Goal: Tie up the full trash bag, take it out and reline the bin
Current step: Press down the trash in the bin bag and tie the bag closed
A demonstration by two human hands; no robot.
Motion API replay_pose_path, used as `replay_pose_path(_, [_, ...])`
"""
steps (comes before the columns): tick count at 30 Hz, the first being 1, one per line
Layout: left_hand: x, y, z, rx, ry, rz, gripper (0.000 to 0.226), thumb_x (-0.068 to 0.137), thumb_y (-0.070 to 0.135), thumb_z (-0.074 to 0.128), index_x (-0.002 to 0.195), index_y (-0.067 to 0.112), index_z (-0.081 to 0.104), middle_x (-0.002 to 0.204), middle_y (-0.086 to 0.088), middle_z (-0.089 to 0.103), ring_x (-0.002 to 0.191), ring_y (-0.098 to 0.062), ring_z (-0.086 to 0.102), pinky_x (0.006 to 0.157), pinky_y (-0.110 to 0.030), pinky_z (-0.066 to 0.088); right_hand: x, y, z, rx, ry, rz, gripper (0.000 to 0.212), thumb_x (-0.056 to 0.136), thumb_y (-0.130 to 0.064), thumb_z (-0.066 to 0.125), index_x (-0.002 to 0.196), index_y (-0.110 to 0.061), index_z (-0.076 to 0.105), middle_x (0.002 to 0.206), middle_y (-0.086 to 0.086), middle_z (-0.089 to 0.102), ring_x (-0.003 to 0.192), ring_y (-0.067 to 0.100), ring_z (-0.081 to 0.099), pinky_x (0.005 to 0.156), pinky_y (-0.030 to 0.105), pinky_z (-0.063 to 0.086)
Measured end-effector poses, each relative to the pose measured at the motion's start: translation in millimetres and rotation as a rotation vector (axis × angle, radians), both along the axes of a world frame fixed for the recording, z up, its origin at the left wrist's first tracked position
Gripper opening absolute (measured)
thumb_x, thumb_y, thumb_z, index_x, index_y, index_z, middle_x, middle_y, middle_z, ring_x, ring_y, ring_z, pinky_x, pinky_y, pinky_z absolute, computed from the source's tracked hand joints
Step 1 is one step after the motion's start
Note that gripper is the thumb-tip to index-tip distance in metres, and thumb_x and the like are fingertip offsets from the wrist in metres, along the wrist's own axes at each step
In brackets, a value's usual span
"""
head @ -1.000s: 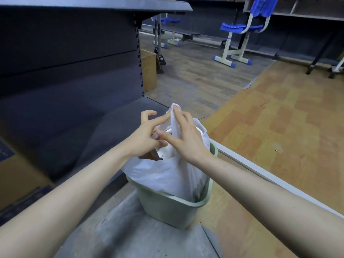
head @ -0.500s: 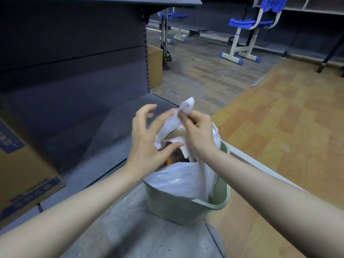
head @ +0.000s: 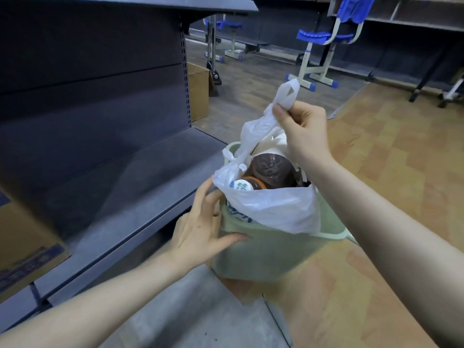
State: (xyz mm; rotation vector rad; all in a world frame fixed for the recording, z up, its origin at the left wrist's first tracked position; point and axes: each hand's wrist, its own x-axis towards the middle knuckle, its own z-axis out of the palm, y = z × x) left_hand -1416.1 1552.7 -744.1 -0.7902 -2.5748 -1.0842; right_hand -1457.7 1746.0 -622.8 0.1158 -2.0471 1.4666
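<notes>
A pale green bin (head: 266, 254) stands on the floor, tilted toward me. Inside it sits a white plastic trash bag (head: 273, 209), its mouth gaping over a brown bottle (head: 270, 170) and crumpled paper. My right hand (head: 303, 131) pinches one bag handle (head: 286, 94) and holds it up above the bin. My left hand (head: 200, 229) rests against the bin's left side, thumb across the front wall and fingers spread near the rim by the bag's edge. A small knot of bag plastic sits at the far left rim.
A dark metal shelf unit (head: 100, 121) runs along the left, a cardboard box (head: 22, 247) on its low shelf. Another cardboard box (head: 198, 91) stands on the floor behind. Blue chairs (head: 324, 41) stand at the back. Wood-pattern floor lies to the right.
My left hand let go of the bag handles and dropped to the bin's left side. My right hand lifted one handle higher. The bag mouth has come open.
</notes>
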Motion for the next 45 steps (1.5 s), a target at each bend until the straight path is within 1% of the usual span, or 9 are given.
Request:
replay_pose_path(3, [-5, 10, -16, -0.212, 0.282, -0.045, 0.073, 0.074, 0.069, 0.049, 0.128, 0.022, 0.038, 0.137, -0.003, 0.038, 0.107, -0.023, 0.054, 0.065, -0.036, 0.056, 2, 9, -16, 0.027, -0.062, -0.001, 0.037, 0.089, -0.019, 0.055, 0.062, 0.005, 0.047, 0.062, 0.005, 0.032, 0.063, 0.018, 0.027, 0.062, 0.031, 0.022])
replay_pose_path(8, [-13, 15, -34, -0.323, 0.191, -0.278, 0.061, 0.087, 0.053, 0.048, 0.136, 0.017, 0.044, 0.147, -0.010, 0.040, 0.136, -0.028, 0.036, 0.107, -0.042, 0.039, 11, 24, -51, 0.068, -0.212, 0.027, 0.041, 0.092, -0.015, 0.055, 0.063, 0.012, 0.045, 0.064, 0.006, 0.030, 0.060, 0.016, 0.024, 0.058, 0.030, 0.020])
replay_pose_path(12, [-5, 18, -45, -0.455, 0.023, -0.295, 0.049, 0.087, 0.050, 0.038, 0.103, 0.013, 0.065, 0.127, -0.014, 0.056, 0.109, -0.034, 0.058, 0.073, -0.033, 0.053, 15, 29, -45, 0.030, -0.163, -0.021, 0.037, 0.092, -0.012, 0.055, 0.067, 0.015, 0.048, 0.065, 0.007, 0.033, 0.062, 0.018, 0.027, 0.056, 0.027, 0.023])
replay_pose_path(15, [-6, 22, -41, -0.527, -0.027, -0.271, 0.034, 0.095, 0.039, 0.044, 0.104, 0.011, 0.063, 0.146, -0.005, 0.033, 0.122, -0.027, 0.045, 0.078, -0.030, 0.041, 18, 36, -21, 0.037, -0.082, -0.011, 0.032, 0.092, -0.011, 0.055, 0.067, 0.010, 0.053, 0.061, 0.004, 0.039, 0.060, 0.014, 0.033, 0.057, 0.024, 0.027])
replay_pose_path(19, [-10, 25, -35, -0.429, -0.034, -0.242, 0.030, 0.093, 0.038, 0.049, 0.106, 0.012, 0.058, 0.143, -0.001, 0.028, 0.105, -0.025, 0.054, 0.064, -0.026, 0.032, 24, 45, 0, 0.121, -0.098, 0.057, 0.029, 0.093, -0.008, 0.053, 0.064, -0.009, 0.059, 0.048, -0.019, 0.044, 0.048, -0.004, 0.034, 0.053, 0.010, 0.030])
replay_pose_path(26, [-5, 35, -39, -0.353, -0.106, -0.292, 0.060, 0.084, 0.048, 0.045, 0.128, 0.008, 0.050, 0.148, -0.006, 0.026, 0.126, -0.025, 0.044, 0.090, -0.024, 0.040, 6, 62, 7, 0.215, -0.216, -0.014, 0.037, 0.093, -0.010, 0.053, 0.068, 0.017, 0.047, 0.063, 0.005, 0.031, 0.050, 0.003, 0.024, 0.051, 0.018, 0.022])
replay_pose_path(29, [-3, 38, -36, -0.305, -0.141, -0.284, 0.062, 0.081, 0.052, 0.040, 0.122, 0.008, 0.056, 0.149, -0.009, 0.026, 0.119, -0.030, 0.050, 0.087, -0.036, 0.049, 1, 61, 20, 0.259, -0.202, -0.042, 0.033, 0.092, -0.010, 0.053, 0.069, 0.013, 0.052, 0.063, 0.005, 0.031, 0.049, 0.001, 0.024, 0.050, 0.018, 0.022])
replay_pose_path(35, [-4, 36, -35, -0.322, -0.139, -0.233, 0.054, 0.082, 0.048, 0.054, 0.120, 0.009, 0.055, 0.152, -0.004, 0.015, 0.120, -0.026, 0.050, 0.089, -0.034, 0.049, 3, 60, 43, 0.361, -0.251, -0.061, 0.036, 0.092, -0.011, 0.053, 0.058, -0.007, 0.041, 0.058, 0.001, 0.027, 0.045, 0.002, 0.023, 0.049, 0.018, 0.021])
replay_pose_path(45, [-4, 34, -33, -0.260, -0.160, -0.280, 0.073, 0.077, 0.050, 0.067, 0.136, 0.015, 0.045, 0.154, -0.001, 0.008, 0.136, -0.019, 0.032, 0.104, -0.019, 0.031, 6, 52, 50, 0.288, -0.217, -0.065, 0.030, 0.088, -0.019, 0.055, 0.069, 0.003, 0.051, 0.061, 0.005, 0.032, 0.053, 0.008, 0.028, 0.055, 0.023, 0.024])
